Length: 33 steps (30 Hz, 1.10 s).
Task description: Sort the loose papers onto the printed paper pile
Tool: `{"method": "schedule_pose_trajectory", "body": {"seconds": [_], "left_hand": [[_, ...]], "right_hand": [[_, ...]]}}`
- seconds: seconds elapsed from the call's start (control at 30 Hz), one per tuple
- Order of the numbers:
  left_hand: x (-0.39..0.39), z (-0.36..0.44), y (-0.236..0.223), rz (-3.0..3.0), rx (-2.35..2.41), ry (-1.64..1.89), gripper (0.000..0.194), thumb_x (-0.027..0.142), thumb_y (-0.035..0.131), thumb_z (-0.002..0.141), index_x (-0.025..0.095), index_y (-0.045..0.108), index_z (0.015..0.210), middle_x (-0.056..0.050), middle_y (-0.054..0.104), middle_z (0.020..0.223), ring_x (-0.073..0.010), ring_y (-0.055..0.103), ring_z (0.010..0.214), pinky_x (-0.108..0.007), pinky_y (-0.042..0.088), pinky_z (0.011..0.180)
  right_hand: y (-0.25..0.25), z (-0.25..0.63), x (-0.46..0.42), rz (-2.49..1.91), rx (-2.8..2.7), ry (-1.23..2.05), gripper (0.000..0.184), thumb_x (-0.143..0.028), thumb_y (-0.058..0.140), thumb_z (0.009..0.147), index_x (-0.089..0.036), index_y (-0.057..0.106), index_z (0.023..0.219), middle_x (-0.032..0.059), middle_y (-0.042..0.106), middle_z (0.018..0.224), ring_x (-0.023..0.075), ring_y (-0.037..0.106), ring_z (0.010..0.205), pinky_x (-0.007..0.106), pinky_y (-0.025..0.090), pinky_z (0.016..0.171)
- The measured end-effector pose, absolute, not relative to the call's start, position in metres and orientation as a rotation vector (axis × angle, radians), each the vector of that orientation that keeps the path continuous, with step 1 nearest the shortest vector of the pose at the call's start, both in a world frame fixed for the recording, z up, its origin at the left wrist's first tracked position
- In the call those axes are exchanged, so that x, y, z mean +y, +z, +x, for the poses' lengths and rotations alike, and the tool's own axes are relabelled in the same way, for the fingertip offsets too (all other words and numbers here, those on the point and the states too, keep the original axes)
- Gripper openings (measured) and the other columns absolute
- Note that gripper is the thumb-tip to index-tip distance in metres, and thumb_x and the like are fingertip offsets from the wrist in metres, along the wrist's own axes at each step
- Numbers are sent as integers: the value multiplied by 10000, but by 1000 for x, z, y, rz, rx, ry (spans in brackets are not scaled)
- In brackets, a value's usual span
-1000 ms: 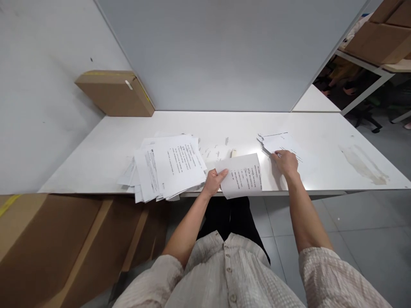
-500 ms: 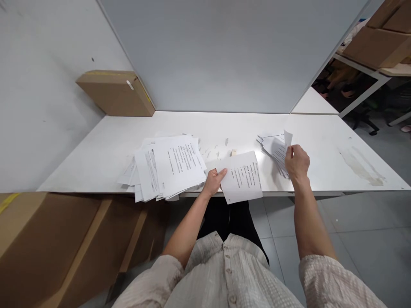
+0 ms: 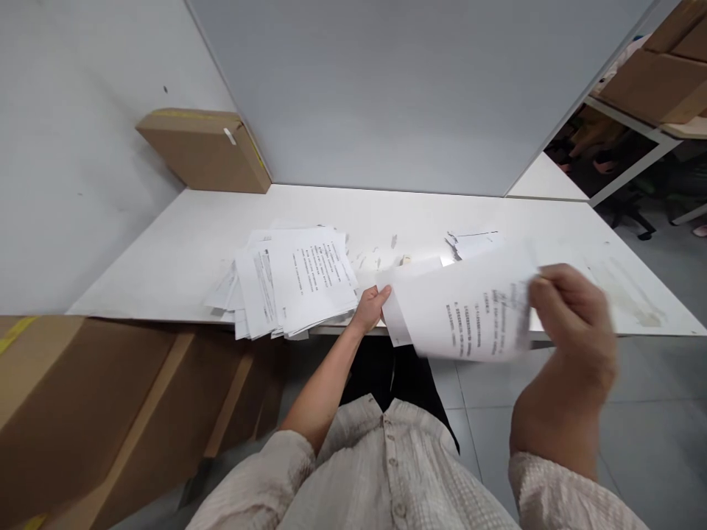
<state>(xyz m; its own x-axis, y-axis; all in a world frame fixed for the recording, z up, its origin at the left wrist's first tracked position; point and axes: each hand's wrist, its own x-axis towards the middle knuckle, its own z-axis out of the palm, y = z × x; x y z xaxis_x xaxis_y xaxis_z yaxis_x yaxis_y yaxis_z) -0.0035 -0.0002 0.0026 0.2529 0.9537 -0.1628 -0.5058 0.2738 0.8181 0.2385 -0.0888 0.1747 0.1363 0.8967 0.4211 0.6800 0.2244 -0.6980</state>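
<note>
My left hand (image 3: pixel 371 309) is closed on a printed sheet at the desk's front edge, thumb on top. Only the left strip of that sheet (image 3: pixel 395 320) shows, because a second printed sheet (image 3: pixel 469 309) covers the rest. My right hand (image 3: pixel 571 316) pinches the second sheet by its right edge, raised in front of the desk and blurred by motion. To the left lies a large messy pile of printed papers (image 3: pixel 314 283). Behind the raised sheet, a smaller stack of papers (image 3: pixel 478 243) is partly hidden.
The white desk (image 3: pixel 215 221) meets a grey panel (image 3: pixel 375 96) at the back. A flat cardboard box (image 3: pixel 204 151) leans at the back left corner. Large cardboard boxes (image 3: pixel 82 397) stand below left. A small beige piece (image 3: pixel 406 260) lies mid-desk.
My right hand has lifted a sheet off the right stack and brought it nearer and over the sheet in my left hand. My left hand has stayed nearly in place.
</note>
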Motion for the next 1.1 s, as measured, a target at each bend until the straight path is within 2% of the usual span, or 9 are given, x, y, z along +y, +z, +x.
{"method": "schedule_pose_trajectory", "body": {"seconds": [0.13,0.27,0.5,0.63,0.73,0.8,0.87,0.97,1.1], "left_hand": [[0,-4,7,643,789,1113,493,533,764,589,105,677,816,-86,719,739,-245,683,759,-364,528,734],[-1,-2,11,603,719,1140,512,529,770,587,96,671,844,-102,727,793,-276,677,892,-387,519,829],[-1,-1,6,651,733,1144,528,538,747,620,94,667,897,-105,729,826,-288,661,957,-408,512,867],[-1,-2,1,711,729,1142,512,532,715,670,98,664,937,-99,728,834,-273,667,931,-404,515,854],[-1,-2,-3,733,719,1160,514,530,702,688,103,656,970,-97,726,858,-257,670,908,-392,519,838],[-1,-2,-3,765,731,1159,517,541,685,702,104,654,976,-96,724,866,-246,672,878,-381,525,810],[-3,-3,3,843,756,1141,512,558,642,737,103,655,972,-95,720,860,-232,673,832,-366,531,768],[-7,-5,29,1077,803,1131,489,560,546,811,111,658,970,-82,714,842,-205,662,790,-332,528,720],[-14,-7,80,1376,740,1285,368,457,551,851,165,618,1065,-62,692,982,-183,634,913,-300,505,796]], "right_hand": [[125,234,-37,-1779,-1798,328,210,-408,416,885,-235,521,830,11,536,620,162,472,554,286,352,537],[92,226,-22,-1902,-1837,327,263,-425,318,921,-223,479,870,11,493,562,166,428,496,276,294,506],[79,209,-26,-1884,-1876,359,293,-437,270,935,-219,459,880,17,487,572,161,406,479,275,245,495],[74,203,-26,-1909,-1851,429,346,-459,259,935,-206,493,907,24,504,584,163,427,489,281,270,493],[72,204,-30,-1885,-1712,480,407,-516,326,909,-183,531,1021,100,616,818,202,546,668,304,378,563],[70,205,-35,-1810,-1567,595,474,-549,439,859,-183,513,1150,146,605,1092,236,583,877,337,448,668],[68,206,-40,-1680,-1447,842,526,-535,539,809,-198,497,1211,142,573,1209,245,579,990,364,479,758],[68,205,-45,-1443,-1279,1134,389,-473,600,787,-205,575,1067,97,656,1056,224,620,913,375,502,772],[77,201,-44,-1195,-1111,898,222,-371,648,772,-230,605,939,39,684,982,196,627,913,368,493,836]]}}
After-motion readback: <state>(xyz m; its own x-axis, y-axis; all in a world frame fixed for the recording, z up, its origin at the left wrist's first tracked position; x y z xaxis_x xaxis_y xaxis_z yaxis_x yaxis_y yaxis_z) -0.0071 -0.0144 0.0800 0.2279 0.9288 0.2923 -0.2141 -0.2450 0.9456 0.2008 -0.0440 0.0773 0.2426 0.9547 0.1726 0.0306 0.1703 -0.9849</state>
